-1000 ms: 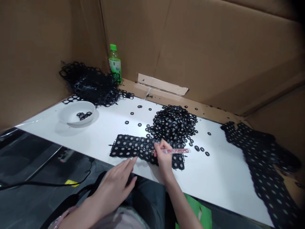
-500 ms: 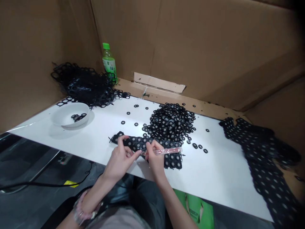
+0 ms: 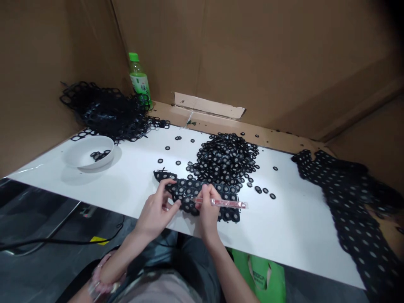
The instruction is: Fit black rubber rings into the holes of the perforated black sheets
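Observation:
A black sheet of joined rings with pale centres (image 3: 189, 191) lies near the front edge of the white table (image 3: 290, 227). My left hand (image 3: 158, 208) pinches the sheet's left part, thumb and fingers closed on it, lifting that end a little. My right hand (image 3: 206, 208) holds a thin clear-red stick tool (image 3: 225, 203), its tip on the sheet and its tail pointing right. Just behind the sheet is a heap of loose black rings (image 3: 225, 158).
A white bowl (image 3: 86, 152) with a few rings sits at the left. Behind it are a tangle of empty black webbing (image 3: 101, 109) and a green-capped bottle (image 3: 139, 80). More ring sheets (image 3: 350, 198) drape over the right. Cardboard walls enclose the table. Cables run below left.
My left hand came up from below the table edge and took hold of the sheet's left part, which now lifts and bunches. My right hand stays on the sheet with the tool.

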`<state>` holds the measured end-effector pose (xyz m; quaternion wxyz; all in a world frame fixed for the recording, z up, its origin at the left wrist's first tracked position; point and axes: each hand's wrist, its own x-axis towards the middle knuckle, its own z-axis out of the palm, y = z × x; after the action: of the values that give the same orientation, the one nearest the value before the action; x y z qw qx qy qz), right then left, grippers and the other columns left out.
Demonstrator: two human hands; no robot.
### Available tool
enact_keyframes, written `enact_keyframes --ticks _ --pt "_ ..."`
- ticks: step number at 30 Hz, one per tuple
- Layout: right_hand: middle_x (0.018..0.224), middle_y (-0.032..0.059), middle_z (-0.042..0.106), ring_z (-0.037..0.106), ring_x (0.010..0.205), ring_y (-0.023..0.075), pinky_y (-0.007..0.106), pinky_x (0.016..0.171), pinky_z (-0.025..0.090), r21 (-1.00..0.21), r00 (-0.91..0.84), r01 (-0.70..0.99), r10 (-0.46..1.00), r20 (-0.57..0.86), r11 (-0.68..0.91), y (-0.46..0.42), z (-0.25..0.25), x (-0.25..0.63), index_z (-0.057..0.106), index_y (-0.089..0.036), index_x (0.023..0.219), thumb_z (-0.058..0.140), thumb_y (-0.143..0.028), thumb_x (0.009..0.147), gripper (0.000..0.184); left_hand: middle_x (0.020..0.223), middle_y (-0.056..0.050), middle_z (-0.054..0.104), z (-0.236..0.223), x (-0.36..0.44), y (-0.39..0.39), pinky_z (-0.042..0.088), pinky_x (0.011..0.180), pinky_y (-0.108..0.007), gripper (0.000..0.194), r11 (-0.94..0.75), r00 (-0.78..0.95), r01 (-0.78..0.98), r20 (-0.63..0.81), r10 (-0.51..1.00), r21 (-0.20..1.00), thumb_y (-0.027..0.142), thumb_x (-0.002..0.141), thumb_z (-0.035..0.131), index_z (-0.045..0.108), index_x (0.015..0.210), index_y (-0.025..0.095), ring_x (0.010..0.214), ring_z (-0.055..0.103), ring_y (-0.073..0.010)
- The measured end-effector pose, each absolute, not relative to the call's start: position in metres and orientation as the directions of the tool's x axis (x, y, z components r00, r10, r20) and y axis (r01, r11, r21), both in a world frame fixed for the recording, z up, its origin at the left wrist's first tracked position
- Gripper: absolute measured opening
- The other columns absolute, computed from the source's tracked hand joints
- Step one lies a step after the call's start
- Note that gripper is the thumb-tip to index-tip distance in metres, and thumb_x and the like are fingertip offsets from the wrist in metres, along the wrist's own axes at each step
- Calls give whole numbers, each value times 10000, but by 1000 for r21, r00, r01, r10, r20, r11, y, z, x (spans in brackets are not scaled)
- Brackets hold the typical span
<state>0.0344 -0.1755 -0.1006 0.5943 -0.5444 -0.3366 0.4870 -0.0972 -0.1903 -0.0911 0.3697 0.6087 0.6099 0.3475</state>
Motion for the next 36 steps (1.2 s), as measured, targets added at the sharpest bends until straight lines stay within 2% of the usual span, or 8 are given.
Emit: enact_keyframes --ticks 3,9,18,25,30,36 --pt "446 -80 375 345 383 62 183 388 285 -982 296 -177 949 -112 -60 -175 -99 35 342 -202 551 469 -400 832 366 582 80 473 -91 -97 -187 406 473 -192 402 35 -26 553 -25 999 832 339 737 567 416 1090 222 446 524 -105" --pt "415 -80 397 378 382 76 198 414 302 -996 153 -53 985 -79 -71 -174 -99 35 340 -211 554 518 -356 797 334 477 115 400 -95 -105 -188 356 464 -178 468 74 16 513 -96 995 855 310 721 581 384 1133 204 440 464 -104" --pt "424 -81 293 312 420 81 222 454 261 -947 86 317 993 82 51 -173 -104 38 253 -214 489 487 -167 690 312 494 126 306 -109 -111 -190 287 441 -153 469 56 53 394 -83 995 918 295 742 580 340 1138 222 426 356 -71" --pt "419 -81 277 308 429 91 241 488 254 -927 41 368 995 93 72 -174 -106 37 239 -214 496 482 -176 698 319 497 129 269 -109 -109 -191 258 425 -149 437 69 27 355 -84 996 932 305 737 587 345 1093 227 411 323 -61" --pt "433 -67 309 299 432 95 264 515 234 -858 -12 486 983 182 165 -174 -107 33 242 -207 498 475 -171 718 322 491 137 242 -103 -105 -192 246 412 -148 422 92 -14 248 -91 996 965 320 712 602 329 1021 226 393 316 -56" --pt "416 -67 300 264 407 91 266 487 221 -895 -42 400 979 200 200 -175 -106 28 273 -211 477 468 -122 679 294 457 144 263 -101 -104 -191 276 416 -157 430 102 -69 219 -89 994 970 356 680 624 334 967 221 388 330 -64"
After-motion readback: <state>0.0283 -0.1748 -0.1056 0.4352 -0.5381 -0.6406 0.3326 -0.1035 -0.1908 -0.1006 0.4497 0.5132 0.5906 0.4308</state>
